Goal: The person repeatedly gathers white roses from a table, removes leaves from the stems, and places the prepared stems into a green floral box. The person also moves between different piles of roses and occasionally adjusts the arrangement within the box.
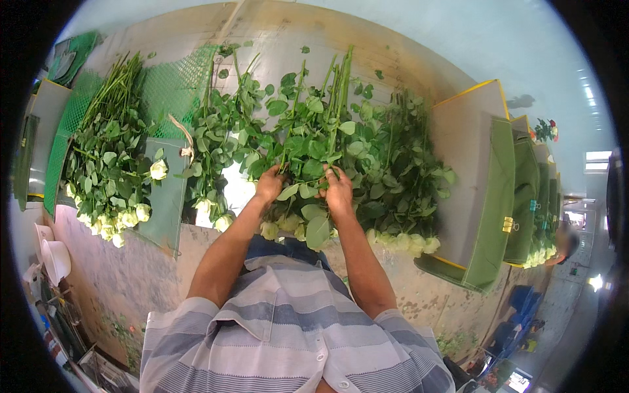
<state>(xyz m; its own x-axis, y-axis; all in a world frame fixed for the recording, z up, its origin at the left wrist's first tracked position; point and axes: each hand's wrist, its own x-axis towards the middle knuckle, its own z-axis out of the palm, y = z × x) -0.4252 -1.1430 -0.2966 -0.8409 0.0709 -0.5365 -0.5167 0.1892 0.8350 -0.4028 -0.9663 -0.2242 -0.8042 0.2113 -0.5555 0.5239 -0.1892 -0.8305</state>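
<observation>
White roses with long leafy stems lie across the worktable [275,29], their blooms toward me. My left hand [270,184] closes on a rose stem [283,158] among the leaves. To its right, my right hand [339,190] pinches a thin leafy stem [322,184] between thumb and fingers. Large green leaves [318,231] hang below and between the hands. Bare stem ends [346,73] point to the far side. Pale blooms [290,223] show partly behind my forearms; foliage hides parts of the fingers.
At left, a rose bunch [110,167] lies on green plastic netting [172,73], near a knotted cord [186,147]. More roses [403,162] lie at right beside a divider panel with green cloth [491,206] and a binder clip [509,224]. White basins [55,260] stand lower left. Another person is far right.
</observation>
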